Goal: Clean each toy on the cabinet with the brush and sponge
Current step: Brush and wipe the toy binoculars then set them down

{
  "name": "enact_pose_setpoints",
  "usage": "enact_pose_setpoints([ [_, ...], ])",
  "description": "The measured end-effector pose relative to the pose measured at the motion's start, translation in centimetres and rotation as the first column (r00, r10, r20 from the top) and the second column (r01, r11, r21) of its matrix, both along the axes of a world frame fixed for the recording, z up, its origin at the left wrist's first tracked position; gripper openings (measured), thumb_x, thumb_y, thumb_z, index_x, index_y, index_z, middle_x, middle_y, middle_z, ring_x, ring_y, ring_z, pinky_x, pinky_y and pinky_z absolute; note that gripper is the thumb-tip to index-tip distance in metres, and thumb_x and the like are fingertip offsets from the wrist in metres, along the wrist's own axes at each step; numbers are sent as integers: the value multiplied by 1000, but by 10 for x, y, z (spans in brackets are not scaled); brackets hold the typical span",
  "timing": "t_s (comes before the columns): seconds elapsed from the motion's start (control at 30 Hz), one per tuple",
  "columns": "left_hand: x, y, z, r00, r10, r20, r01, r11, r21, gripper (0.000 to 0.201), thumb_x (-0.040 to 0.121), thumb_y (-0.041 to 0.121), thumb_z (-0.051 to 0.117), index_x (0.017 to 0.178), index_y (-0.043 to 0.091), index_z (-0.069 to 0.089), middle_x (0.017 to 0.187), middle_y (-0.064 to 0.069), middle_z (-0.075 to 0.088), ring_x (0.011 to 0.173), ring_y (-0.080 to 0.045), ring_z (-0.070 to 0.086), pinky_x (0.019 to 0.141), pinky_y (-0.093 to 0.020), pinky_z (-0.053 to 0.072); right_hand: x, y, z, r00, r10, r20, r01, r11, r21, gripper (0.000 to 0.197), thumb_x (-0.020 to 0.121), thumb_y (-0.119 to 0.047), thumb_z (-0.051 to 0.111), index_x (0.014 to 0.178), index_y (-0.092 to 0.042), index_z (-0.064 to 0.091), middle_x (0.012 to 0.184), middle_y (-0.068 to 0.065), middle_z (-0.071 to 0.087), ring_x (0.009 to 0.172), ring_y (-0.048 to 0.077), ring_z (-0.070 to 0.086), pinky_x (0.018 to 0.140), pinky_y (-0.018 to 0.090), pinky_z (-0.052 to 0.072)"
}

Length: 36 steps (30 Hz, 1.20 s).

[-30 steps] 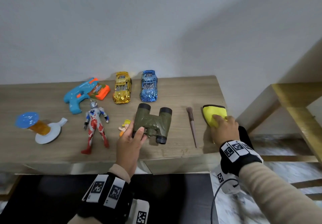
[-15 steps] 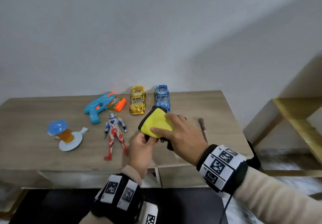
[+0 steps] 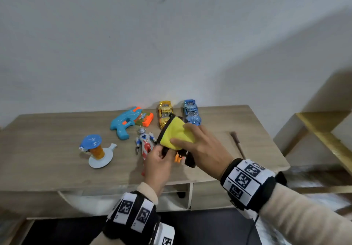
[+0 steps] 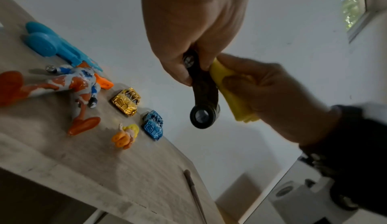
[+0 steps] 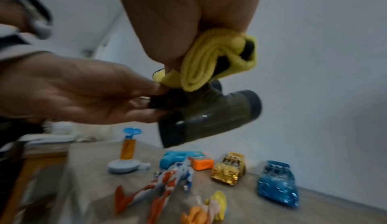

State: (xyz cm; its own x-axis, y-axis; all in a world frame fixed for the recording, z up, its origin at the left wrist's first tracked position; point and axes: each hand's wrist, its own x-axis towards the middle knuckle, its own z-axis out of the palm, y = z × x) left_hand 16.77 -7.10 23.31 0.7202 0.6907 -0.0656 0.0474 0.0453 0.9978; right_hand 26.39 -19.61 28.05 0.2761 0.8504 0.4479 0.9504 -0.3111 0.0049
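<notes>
Head view gives us the toy binoculars (image 3: 187, 159) lifted above the table (image 3: 47, 130), mostly hidden under the yellow sponge (image 3: 176, 133). Our left hand (image 3: 159, 165) has its grip clamped on the near end of the binoculars, thumb and fingers pinching the eyepiece side. Our right hand (image 3: 204, 148) has its grip curled round the sponge, pressing it onto the top of the binoculars. On the table below lie the hero figure (image 3: 144, 143) and a small orange-and-yellow figurine (image 4: 125, 135). Farther back sit the gold car (image 3: 165, 112), the blue car (image 3: 191, 111) and the blue water gun (image 3: 129, 122). We see the brush (image 3: 237, 144) lying to the right, and a blue-topped suction toy (image 3: 97, 151) standing to the left.
</notes>
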Motion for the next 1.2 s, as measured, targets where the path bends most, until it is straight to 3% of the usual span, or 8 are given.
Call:
enact_pose_setpoints([
  [0.07,-9,7,3,999,-30,33,32,997,-71,43,91,15,61,133,21,53,112,2,70,100,-17,65,88,-41,53,15,-2,0,983,-172,-63,177,981,74,49,73,-5,39,108,-28,64,110,22,56,78,37,54,63,41,54],
  [0.17,-20,23,5,992,-20,127,40,986,-159,51,93,9,56,140,20,41,98,13,72,96,-7,68,78,-23,55,28,-13,6,924,-333,-190,359,926,121,64,72,8,45,116,-38,51,117,19,43,92,37,49,62,52,52],
  [0.37,-22,38,17,973,-22,228,111,915,-389,38,97,3,44,135,7,49,107,-1,68,103,-17,62,85,-25,53,-46,-2,0,1000,-3,3,3,995,96,52,77,0,44,116,-30,61,117,21,52,86,33,56,67,31,44],
  [0.47,-26,40,20,968,-73,239,165,904,-394,41,96,0,45,137,6,46,114,-2,64,107,-16,59,90,-26,51,-22,-13,-9,975,-213,-66,219,969,112,58,67,12,53,111,-25,65,111,23,55,80,35,56,75,31,41],
  [0.6,-31,42,14,977,-151,150,181,960,-215,47,94,6,53,139,19,46,120,6,65,114,-13,60,96,-31,47,7,-29,12,902,-375,-212,425,859,286,56,68,19,59,111,-16,66,109,31,51,84,46,57,71,47,53],
  [0.87,-15,20,11,975,-221,15,218,967,130,27,89,13,62,114,22,66,93,4,72,83,-23,68,74,-34,51,-43,-7,24,983,-184,-3,184,981,63,44,76,-11,42,109,-30,67,111,18,59,86,30,61,69,21,30],
  [1.0,-19,23,14,947,-320,-19,318,929,190,52,90,16,62,133,42,49,121,12,66,109,-12,63,95,-38,51,5,-30,24,897,-355,-262,418,875,245,45,79,7,55,114,-19,65,110,26,53,86,41,59,74,37,51],
  [1.2,-6,14,14,922,-386,12,372,896,242,64,86,4,63,116,60,54,120,19,64,114,1,58,98,-26,46,5,-31,36,829,-230,-510,291,956,42,42,89,-36,52,131,-38,46,113,10,55,97,24,55,83,27,41],
])
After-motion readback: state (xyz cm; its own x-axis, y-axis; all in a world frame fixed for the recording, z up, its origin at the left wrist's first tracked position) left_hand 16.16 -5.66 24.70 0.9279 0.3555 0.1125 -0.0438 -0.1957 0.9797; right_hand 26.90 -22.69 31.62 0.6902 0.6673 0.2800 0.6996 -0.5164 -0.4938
